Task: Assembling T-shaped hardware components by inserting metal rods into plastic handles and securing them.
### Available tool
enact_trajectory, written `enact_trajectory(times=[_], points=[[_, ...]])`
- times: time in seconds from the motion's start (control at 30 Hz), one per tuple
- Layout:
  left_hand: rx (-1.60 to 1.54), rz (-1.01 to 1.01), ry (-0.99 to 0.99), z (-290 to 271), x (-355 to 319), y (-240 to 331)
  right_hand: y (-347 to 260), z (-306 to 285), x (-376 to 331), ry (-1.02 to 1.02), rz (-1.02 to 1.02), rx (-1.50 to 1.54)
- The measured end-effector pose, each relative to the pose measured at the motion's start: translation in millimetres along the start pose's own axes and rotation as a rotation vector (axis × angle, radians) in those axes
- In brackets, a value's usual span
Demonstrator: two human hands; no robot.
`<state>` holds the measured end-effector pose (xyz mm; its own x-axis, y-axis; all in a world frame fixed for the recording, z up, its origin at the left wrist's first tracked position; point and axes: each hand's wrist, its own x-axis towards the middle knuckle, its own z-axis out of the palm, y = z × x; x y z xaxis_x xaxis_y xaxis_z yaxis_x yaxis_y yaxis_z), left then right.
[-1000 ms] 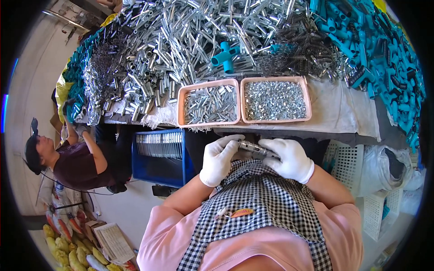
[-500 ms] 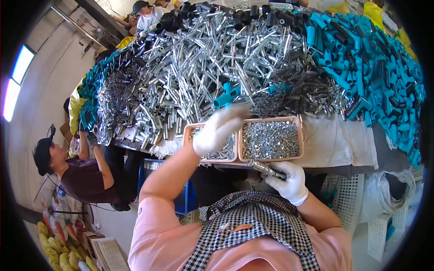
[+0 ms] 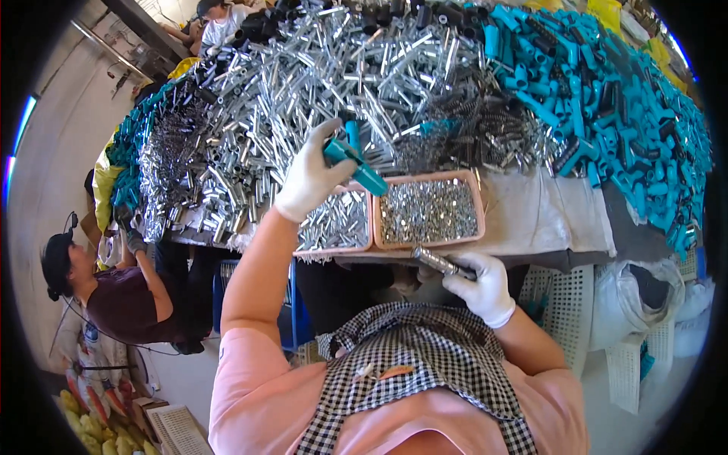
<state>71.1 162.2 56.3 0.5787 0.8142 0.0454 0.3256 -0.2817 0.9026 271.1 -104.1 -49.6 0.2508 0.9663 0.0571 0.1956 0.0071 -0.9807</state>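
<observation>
In my left hand (image 3: 309, 180), in a white glove, is a teal plastic T-shaped handle (image 3: 368, 177), its fingers closed around one arm of it. The handle is tilted, its lower end above the trays. My right hand (image 3: 485, 290), also gloved, grips a shiny metal tube (image 3: 435, 261) just beyond the table's front edge. A dark part of that piece shows by my fingers. Below the handle sits a pink tray (image 3: 334, 250) of small metal pins. Beside it, a second pink tray (image 3: 482, 215) holds many tiny metal pieces.
A large heap of metal tubes (image 3: 303, 98) covers the table's middle. Dark springs (image 3: 481, 114) lie right of it, then a pile of teal handles (image 3: 622, 129). A person (image 3: 125, 296) stands at the left and another (image 3: 220, 26) at the far side. White perforated crates (image 3: 567, 315) stand below at right.
My left hand has taken hold of the teal handle, which was lying by the heap, and lifted it. My right hand still holds the metal tube. The view has shifted slightly.
</observation>
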Motion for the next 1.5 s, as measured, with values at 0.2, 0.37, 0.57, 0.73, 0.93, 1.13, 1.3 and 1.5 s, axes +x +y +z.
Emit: enact_trajectory(times=[0.2, 0.37, 0.57, 0.73, 0.93, 1.13, 1.3, 1.5], points=[[-0.546, -0.096, -0.312, 4, -92, -28, -21, 5, 3, -0.103, 0.054, -0.015], [0.112, -0.025, -0.362, -5, -112, -24, -27, 1, 0, -0.183, -0.029, -0.222], [0.2, 0.093, -0.351, -5, -127, -25, -21, 6, 0, -0.245, 0.102, -0.071], [0.313, 0.373, -0.333, 30, -143, -23, -27, 23, 2, -0.308, 0.091, -0.11], [0.3, 0.443, -0.452, 48, -145, -32, -43, 43, 12, -0.387, -0.044, -0.117], [0.384, 0.52, -0.464, 46, -129, -40, -29, 44, 24, -0.463, -0.097, -0.222], [0.975, 0.092, -0.108, 10, -45, -51, -31, 22, 39, -0.348, 0.083, -0.249], [0.508, -0.183, -0.01, -25, -35, -167, -40, 29, 44, -0.356, 0.034, -0.188]])
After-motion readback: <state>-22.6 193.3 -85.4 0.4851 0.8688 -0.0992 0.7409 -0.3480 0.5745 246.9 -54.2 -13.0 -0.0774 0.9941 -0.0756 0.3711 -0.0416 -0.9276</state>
